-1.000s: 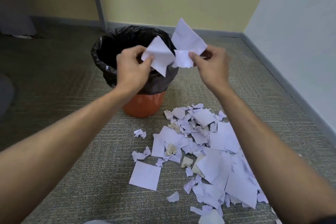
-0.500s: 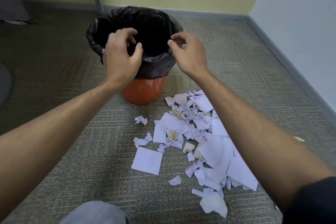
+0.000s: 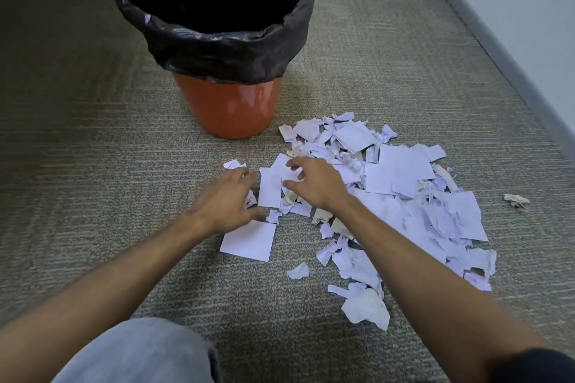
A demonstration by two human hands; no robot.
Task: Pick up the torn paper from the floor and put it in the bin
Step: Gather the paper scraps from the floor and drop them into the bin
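Torn white paper (image 3: 404,196) lies in a wide pile on the carpet, right of and in front of the bin. The orange bin (image 3: 227,109) stands upright with a black liner (image 3: 217,37) folded over its rim, and its inside is dark. My left hand (image 3: 230,199) is down at the pile's left edge, fingers arched over small scraps, above a flat square sheet (image 3: 249,239). My right hand (image 3: 314,183) hovers over an upright rectangular piece (image 3: 269,190), fingers spread and loosely bent. Neither hand plainly grips anything.
A lone crumpled scrap (image 3: 516,199) lies apart at the right. A grey skirting board (image 3: 497,50) and white wall run along the right side. My knee in grey trousers (image 3: 140,351) shows at the bottom left. Bare carpet spreads to the left of the bin.
The paper pieces held above the bin a second ago are gone from my hands. Both hands have dropped from the bin's rim down to the pile on the floor.
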